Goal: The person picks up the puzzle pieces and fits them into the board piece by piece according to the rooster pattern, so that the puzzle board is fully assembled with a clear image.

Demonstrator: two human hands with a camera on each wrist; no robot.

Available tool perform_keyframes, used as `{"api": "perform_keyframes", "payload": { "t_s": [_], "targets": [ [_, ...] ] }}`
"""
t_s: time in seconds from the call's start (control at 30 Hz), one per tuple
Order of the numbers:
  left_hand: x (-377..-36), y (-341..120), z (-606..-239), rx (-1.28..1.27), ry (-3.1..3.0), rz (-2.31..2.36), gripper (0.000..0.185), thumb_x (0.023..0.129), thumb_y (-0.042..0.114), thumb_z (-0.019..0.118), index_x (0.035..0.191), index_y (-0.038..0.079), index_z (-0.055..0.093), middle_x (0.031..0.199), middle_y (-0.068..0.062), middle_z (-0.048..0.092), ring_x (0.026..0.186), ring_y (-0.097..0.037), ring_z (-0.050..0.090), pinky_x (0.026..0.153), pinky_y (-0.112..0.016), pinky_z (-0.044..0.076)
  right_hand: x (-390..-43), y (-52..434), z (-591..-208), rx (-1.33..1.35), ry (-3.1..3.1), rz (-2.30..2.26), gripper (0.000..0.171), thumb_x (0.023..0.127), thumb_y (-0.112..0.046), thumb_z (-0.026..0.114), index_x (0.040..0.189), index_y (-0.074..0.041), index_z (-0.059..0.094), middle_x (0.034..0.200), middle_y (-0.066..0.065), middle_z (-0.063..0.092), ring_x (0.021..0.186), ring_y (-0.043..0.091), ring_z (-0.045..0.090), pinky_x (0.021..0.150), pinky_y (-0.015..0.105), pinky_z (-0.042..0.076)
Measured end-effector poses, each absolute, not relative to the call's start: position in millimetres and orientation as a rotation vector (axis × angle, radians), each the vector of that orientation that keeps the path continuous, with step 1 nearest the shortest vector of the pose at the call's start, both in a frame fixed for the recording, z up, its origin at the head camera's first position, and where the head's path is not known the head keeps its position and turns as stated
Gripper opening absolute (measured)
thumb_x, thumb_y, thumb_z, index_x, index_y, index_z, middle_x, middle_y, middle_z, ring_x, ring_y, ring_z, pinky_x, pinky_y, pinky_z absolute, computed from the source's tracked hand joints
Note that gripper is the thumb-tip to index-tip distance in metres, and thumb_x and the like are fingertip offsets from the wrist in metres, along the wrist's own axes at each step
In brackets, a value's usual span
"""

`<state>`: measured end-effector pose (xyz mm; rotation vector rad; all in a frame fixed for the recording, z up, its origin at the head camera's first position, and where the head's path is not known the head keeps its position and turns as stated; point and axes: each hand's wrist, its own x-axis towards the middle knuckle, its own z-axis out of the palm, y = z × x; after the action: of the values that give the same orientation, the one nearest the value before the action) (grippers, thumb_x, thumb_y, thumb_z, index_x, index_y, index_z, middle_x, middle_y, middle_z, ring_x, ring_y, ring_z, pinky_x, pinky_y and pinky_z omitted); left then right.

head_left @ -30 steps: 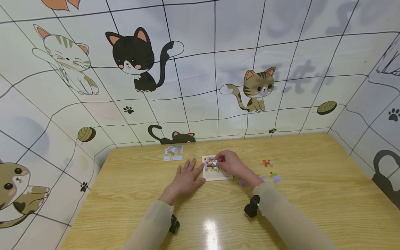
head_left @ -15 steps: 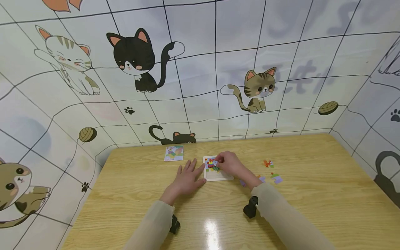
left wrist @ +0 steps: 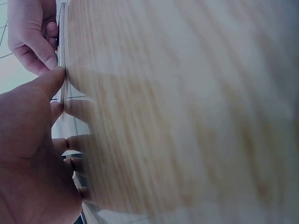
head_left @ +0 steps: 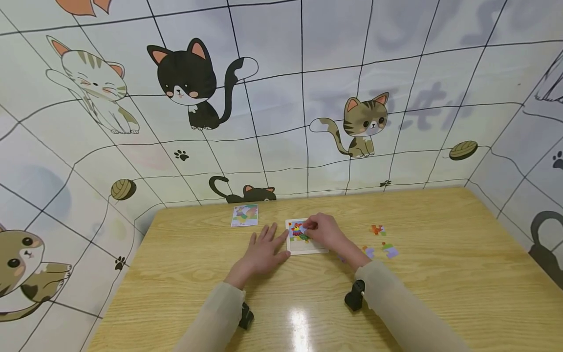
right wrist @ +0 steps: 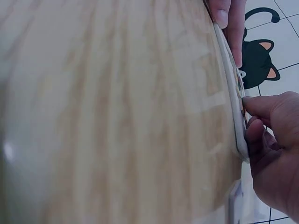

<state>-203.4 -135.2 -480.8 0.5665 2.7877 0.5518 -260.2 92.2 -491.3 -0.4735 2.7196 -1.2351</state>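
A small white-rimmed puzzle tray (head_left: 303,253) lies on the table, its upper part filled with a colourful rooster picture (head_left: 297,230) of jigsaw pieces. My left hand (head_left: 262,249) lies spread on the table, thumb and index fingertip at the tray's left rim. Over the tray, my right hand (head_left: 327,231) has thumb and fingers bent together, pinching a jigsaw piece down at the picture; the fingers mostly hide that piece. In the right wrist view, the right thumb and curled fingers (right wrist: 256,130) meet right at the tray's face.
Several loose jigsaw pieces lie right of the tray, among them an orange one (head_left: 377,230) and a green-and-lilac one (head_left: 389,250); another is partly behind the right wrist. A picture card (head_left: 245,215) lies at the back left. A cat-patterned wall covering (head_left: 281,161) stands behind the table.
The pale piece that stood tilted in my right fingers a second ago has gone down against the picture. My left hand stays at the rim.
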Motion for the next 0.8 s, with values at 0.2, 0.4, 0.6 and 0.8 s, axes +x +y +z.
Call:
{"api": "perform_keyframes", "payload": {
  "t_s": [0.2, 0.4, 0.6, 0.8],
  "targets": [
    [-202.8, -136.0, -479.3, 0.577, 2.788, 0.557, 0.064, 0.106, 0.044, 0.051, 0.161, 0.017, 0.036, 0.169, -0.020, 0.014, 0.155, -0.043, 0.007, 0.118, -0.068, 0.006, -258.3, 93.7, -494.6, -0.486, 2.769, -1.248, 0.009, 0.092, -0.008, 0.076, 0.100, -0.003, 0.078, 0.088, 0.002, 0.063, 0.080, 0.017, 0.058, 0.072, 0.034, 0.051],
    [-201.5, -135.6, -477.8, 0.576, 2.791, 0.573, 0.063, 0.106, 0.043, 0.053, 0.161, 0.016, 0.037, 0.168, -0.021, 0.016, 0.155, -0.043, 0.009, 0.118, -0.068, 0.007, -255.3, 90.3, -490.4, -0.464, 2.813, -1.224, 0.008, 0.091, -0.008, 0.077, 0.098, -0.004, 0.079, 0.085, 0.002, 0.063, 0.080, 0.016, 0.057, 0.073, 0.034, 0.050],
    [-200.8, -134.9, -476.5, 0.573, 2.789, 0.572, 0.063, 0.106, 0.044, 0.052, 0.161, 0.016, 0.037, 0.168, -0.021, 0.016, 0.155, -0.043, 0.009, 0.118, -0.068, 0.007, -254.7, 87.5, -489.2, -0.437, 2.846, -1.183, 0.006, 0.091, -0.009, 0.077, 0.094, -0.004, 0.076, 0.083, 0.002, 0.063, 0.077, 0.017, 0.055, 0.069, 0.033, 0.049],
    [-201.2, -135.3, -476.8, 0.575, 2.786, 0.578, 0.063, 0.106, 0.043, 0.053, 0.161, 0.015, 0.037, 0.168, -0.021, 0.016, 0.154, -0.044, 0.009, 0.118, -0.069, 0.007, -255.9, 88.0, -488.9, -0.443, 2.815, -1.211, 0.007, 0.092, -0.010, 0.076, 0.095, -0.003, 0.074, 0.082, 0.002, 0.062, 0.077, 0.017, 0.054, 0.069, 0.032, 0.047]
  ]
}}
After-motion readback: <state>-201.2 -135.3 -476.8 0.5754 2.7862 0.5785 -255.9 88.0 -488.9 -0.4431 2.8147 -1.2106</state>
